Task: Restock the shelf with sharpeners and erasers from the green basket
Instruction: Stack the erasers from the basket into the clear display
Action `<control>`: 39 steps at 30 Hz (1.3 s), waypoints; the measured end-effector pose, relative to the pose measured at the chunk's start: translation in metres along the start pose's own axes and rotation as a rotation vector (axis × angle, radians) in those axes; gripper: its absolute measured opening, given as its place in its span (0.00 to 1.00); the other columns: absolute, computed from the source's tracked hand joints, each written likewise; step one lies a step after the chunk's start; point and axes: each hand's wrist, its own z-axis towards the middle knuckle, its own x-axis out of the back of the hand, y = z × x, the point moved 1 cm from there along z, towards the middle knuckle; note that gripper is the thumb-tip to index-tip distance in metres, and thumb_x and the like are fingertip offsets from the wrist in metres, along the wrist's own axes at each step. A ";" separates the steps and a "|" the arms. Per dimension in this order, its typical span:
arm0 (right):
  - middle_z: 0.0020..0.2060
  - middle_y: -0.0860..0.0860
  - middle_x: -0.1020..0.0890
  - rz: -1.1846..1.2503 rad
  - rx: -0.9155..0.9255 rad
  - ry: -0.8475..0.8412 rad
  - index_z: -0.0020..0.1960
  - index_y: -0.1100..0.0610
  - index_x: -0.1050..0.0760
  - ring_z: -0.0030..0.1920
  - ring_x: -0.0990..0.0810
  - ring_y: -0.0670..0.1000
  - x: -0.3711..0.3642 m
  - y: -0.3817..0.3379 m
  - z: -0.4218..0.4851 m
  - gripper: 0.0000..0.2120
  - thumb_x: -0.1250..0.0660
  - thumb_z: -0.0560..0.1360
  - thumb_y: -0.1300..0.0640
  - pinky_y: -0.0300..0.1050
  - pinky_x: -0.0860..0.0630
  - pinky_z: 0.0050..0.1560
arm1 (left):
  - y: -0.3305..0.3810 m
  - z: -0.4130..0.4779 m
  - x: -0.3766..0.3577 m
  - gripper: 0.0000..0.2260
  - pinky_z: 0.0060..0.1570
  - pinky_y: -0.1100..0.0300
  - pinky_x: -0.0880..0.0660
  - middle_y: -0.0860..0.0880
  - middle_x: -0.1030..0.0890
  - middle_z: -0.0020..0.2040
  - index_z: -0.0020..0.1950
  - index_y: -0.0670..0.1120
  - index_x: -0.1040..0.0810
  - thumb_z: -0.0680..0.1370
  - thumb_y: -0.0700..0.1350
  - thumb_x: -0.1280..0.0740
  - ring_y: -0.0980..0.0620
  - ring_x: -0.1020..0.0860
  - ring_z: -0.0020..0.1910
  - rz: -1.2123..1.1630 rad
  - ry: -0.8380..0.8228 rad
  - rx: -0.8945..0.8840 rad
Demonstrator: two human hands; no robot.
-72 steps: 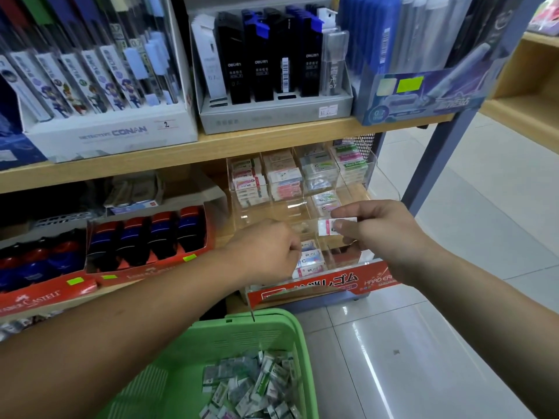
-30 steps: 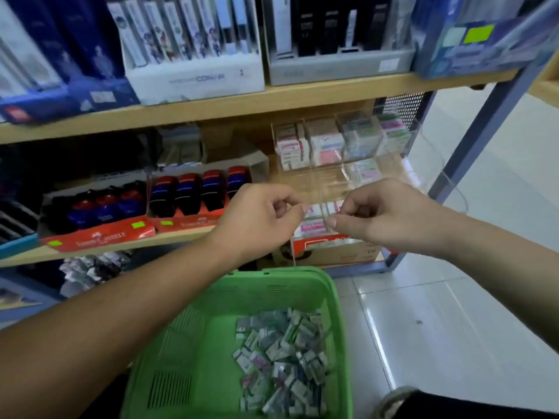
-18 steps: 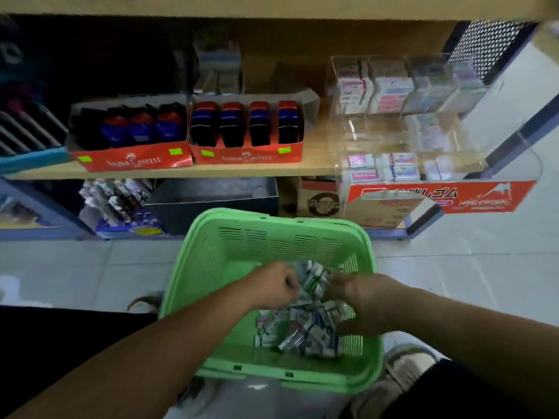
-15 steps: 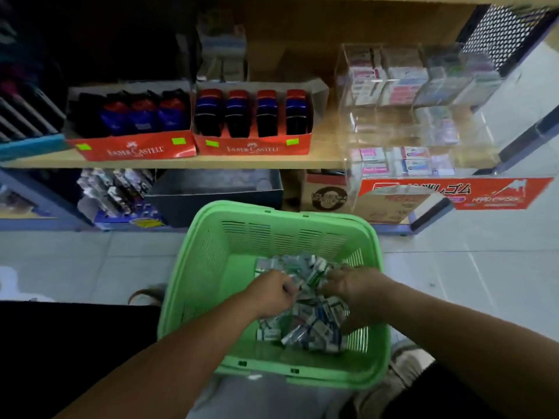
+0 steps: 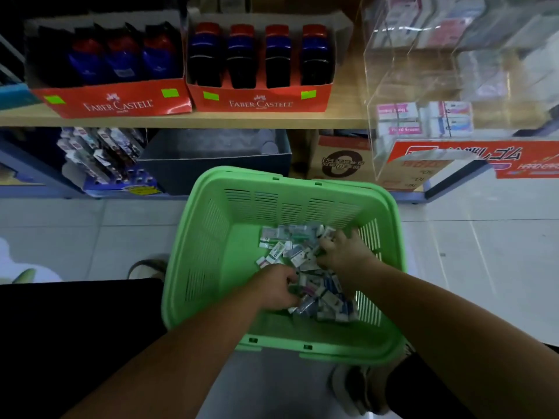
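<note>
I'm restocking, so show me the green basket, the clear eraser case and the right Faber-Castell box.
green basket [image 5: 248, 173], head view, far rim.
clear eraser case [image 5: 423, 86], head view, transparent front wall.
right Faber-Castell box [image 5: 260, 99], head view, red front panel.

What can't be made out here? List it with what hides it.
Head view only.
Left hand: fingertips buried among the packets in the green basket; any grip hidden.
Right hand: its own back covers the fingers; same doubt.
Packets: print too small to tell erasers from sharpeners.
Clear case: upper compartments blurred, cut by the top and right edges.
</note>
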 end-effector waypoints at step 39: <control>0.30 0.52 0.20 1.319 -0.251 0.209 0.37 0.57 0.22 0.26 0.23 0.47 0.056 0.044 -0.065 0.17 0.20 0.72 0.47 0.39 0.25 0.26 | 0.047 0.015 -0.031 0.25 0.67 0.54 0.25 0.45 0.22 0.70 0.75 0.46 0.29 0.80 0.50 0.28 0.45 0.23 0.66 -0.110 -0.161 0.148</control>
